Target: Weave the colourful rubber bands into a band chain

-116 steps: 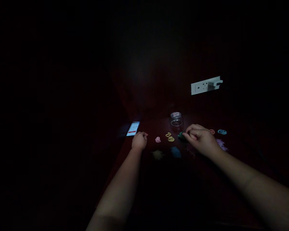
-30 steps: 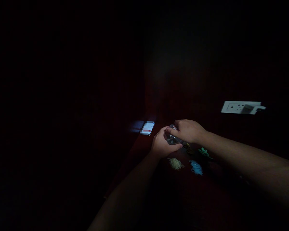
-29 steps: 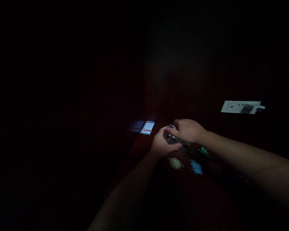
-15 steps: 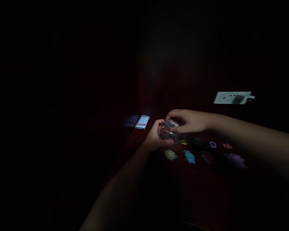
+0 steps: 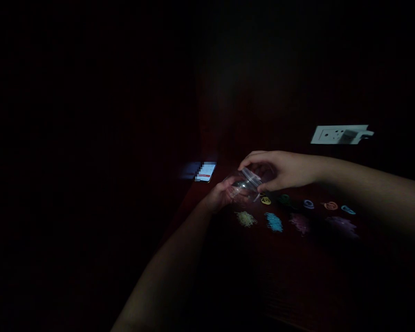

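Head view is very dark, lit mainly by a phone lying face up near the far left edge of the dark reddish tabletop. The left hand cups a small clear jar from below and behind, fingers curled on its body, holding it tipped above the tabletop just left of the rows of bands. The right hand reaches over from the right and pinches the jar's mouth end; whether its fingers grip a lid or only the rim cannot be told in this light.

As a judgement of progress: sorting looks largely done, since the small elastic bands already lie in separate colour groups. Nearest the hands, a far row holds a yellow ring, a dark green one, a pale blue one, an orange one and a teal one. Nearer the person, loose heaps lie in yellow-green, blue, dull pink and purple. What seems left is the handling of the jar itself; if anything remains inside it, that cannot be seen.

A white wall socket with a plug in it sits above the far right edge. The phone screen is blurred; no writing or brand is legible anywhere.
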Motion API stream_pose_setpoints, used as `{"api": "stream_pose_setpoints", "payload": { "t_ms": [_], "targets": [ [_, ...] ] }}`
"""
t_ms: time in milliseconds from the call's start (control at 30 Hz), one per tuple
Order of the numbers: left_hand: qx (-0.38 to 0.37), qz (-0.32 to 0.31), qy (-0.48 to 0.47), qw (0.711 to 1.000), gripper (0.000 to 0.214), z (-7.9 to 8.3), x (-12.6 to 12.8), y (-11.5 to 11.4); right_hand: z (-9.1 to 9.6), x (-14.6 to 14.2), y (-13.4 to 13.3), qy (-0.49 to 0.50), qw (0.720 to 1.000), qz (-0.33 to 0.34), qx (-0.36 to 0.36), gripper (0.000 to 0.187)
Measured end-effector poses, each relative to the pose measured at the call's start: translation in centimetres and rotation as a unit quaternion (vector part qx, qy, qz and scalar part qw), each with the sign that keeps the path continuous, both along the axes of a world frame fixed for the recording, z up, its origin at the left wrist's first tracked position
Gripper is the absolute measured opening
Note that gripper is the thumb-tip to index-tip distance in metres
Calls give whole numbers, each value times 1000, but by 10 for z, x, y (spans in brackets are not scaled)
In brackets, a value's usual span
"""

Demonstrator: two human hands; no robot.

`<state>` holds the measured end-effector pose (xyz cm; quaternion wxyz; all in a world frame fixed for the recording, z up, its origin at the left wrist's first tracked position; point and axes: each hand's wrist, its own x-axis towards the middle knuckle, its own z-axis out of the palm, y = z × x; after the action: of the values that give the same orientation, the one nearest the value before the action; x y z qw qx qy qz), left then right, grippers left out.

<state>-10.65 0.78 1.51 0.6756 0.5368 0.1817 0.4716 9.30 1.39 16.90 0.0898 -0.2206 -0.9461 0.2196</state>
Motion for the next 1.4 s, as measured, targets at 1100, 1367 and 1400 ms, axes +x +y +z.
{"api": "stream_pose_setpoints", "payload": {
  "t_ms": [1100, 1367, 1400],
  "targets": [
    [36, 152, 53, 986, 87, 8, 2, -15, -15, 11, 5, 24, 993, -22, 117, 48],
    [-45, 189, 75, 978, 75, 0, -3, 2, -19, 12, 12, 10, 985, -53, 165, 51],
    [-58, 207, 73, 974, 75, -1, -4, 4, -20, 15, 16, 10, 982, -68, 177, 52]
  ]
}}
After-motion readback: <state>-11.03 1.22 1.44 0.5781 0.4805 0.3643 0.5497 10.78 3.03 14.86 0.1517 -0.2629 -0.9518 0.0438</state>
